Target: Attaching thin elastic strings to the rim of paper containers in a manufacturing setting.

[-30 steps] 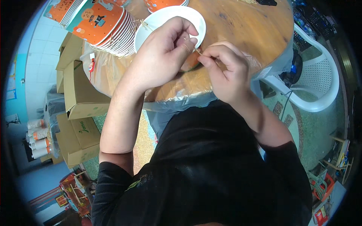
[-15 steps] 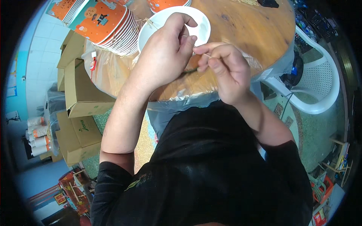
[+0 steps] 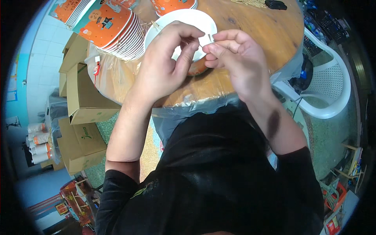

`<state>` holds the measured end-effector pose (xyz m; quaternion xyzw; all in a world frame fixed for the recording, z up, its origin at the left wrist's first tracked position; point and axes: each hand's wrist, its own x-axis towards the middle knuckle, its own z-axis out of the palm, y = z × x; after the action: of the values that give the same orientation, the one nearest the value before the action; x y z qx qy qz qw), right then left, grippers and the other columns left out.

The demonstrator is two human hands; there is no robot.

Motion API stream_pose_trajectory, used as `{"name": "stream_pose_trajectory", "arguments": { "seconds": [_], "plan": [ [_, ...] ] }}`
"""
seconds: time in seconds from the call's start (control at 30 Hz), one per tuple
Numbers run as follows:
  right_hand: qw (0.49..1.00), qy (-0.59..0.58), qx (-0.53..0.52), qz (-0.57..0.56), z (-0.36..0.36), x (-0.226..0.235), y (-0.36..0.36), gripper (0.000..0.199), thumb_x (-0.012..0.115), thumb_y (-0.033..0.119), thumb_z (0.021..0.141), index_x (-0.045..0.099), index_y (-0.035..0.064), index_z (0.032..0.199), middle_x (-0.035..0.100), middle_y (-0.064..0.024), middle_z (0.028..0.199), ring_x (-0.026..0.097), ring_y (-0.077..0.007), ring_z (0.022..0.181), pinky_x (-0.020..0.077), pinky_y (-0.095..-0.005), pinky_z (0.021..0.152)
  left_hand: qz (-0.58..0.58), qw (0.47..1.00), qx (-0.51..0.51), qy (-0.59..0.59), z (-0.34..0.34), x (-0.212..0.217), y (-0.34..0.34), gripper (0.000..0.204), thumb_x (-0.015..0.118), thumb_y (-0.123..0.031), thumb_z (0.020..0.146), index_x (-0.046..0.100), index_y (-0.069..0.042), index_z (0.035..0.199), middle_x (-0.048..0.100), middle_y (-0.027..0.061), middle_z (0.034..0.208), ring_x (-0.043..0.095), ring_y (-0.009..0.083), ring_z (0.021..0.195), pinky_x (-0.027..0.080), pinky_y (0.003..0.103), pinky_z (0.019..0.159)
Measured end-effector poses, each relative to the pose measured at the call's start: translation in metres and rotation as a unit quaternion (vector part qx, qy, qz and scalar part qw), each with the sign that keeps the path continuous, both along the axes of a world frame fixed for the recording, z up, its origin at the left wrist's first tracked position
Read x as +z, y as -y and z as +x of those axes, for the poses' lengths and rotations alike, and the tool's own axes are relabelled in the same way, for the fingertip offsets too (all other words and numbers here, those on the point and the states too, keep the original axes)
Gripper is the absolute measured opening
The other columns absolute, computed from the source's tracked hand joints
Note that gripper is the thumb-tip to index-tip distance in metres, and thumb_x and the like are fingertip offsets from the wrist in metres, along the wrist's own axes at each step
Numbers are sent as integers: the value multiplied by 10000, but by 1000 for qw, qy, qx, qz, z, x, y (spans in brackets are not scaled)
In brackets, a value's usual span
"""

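Nearest in view: black shirt [image 3: 219,172], both bare forearms reaching up from it over the rim of the round wooden table [image 3: 270,37], which had a clear plastic cover [image 3: 188,102] hanging at its edge. Left hand [image 3: 170,58] was half curled, thumb apart from the index tip; couldn't tell whether its hidden fingers had hold of anything. Right hand [image 3: 237,53] had thumb and fingertips closed in a pinch on a thin tan strand [image 3: 201,46], which sat in the gap between the 2 hands, in front of the bucket. That bucket [image 3: 196,16], white inside and orange outside, stood just beyond the hands, partly covered by them, with a tan cord loop [image 3: 156,26] at its left rim. Left of it: a leaning stack of nested orange buckets [image 3: 117,33]. Farther across the table: 1 more orange bucket [image 3: 172,5], a tan cord bundle [image 3: 250,3] and a black object [image 3: 276,4] beside it. Off the table: open cardboard boxes [image 3: 90,94] left, white plastic chair [image 3: 345,86] right.
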<state>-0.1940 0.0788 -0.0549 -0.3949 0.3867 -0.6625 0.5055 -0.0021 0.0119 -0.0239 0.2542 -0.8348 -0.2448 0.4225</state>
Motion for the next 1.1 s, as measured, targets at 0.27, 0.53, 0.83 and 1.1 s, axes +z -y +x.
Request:
{"name": "stream_pose_trajectory", "arguments": {
  "seconds": [0.27, 0.53, 0.83, 1.1],
  "plan": [
    [976, -175, 123, 27, -24, 31, 10, 238, 708, 72, 1051, 756, -99, 1209, 813, -168, 1091, 806, -185, 966, 659, -284, 865, -243, 968, -46, 34, -4, 10, 5, 300, 817, 90, 829, 727, -60, 1073, 740, 88, 983, 752, 296, 891, 608, 396, 760],
    [959, -228, 159, 58, -34, 48, 18, 202, 728, 66, 1035, 777, -70, 1176, 817, -136, 1056, 804, -180, 935, 657, -286, 854, -263, 964, -21, 25, -4, 11, 11, 276, 884, 49, 836, 742, -51, 1051, 791, 75, 952, 767, 259, 893, 606, 361, 783],
    [929, -304, 203, 51, -40, 49, 24, 190, 797, 142, 1057, 793, -5, 1176, 804, -73, 1023, 788, -121, 917, 670, -280, 864, -86, 995, 37, 44, -8, 11, 3, 171, 909, -39, 933, 791, -8, 1053, 822, 53, 1000, 749, 133, 908, 603, 288, 858],
    [937, -279, 208, 19, -42, 39, 23, 211, 779, 173, 1059, 790, -23, 1138, 799, -80, 1021, 778, -155, 922, 635, -293, 847, 49, 995, 0, -89, -8, 0, 4, 193, 896, -91, 950, 808, -34, 1113, 811, 28, 956, 754, 117, 884, 608, 282, 819]
  ]
}}
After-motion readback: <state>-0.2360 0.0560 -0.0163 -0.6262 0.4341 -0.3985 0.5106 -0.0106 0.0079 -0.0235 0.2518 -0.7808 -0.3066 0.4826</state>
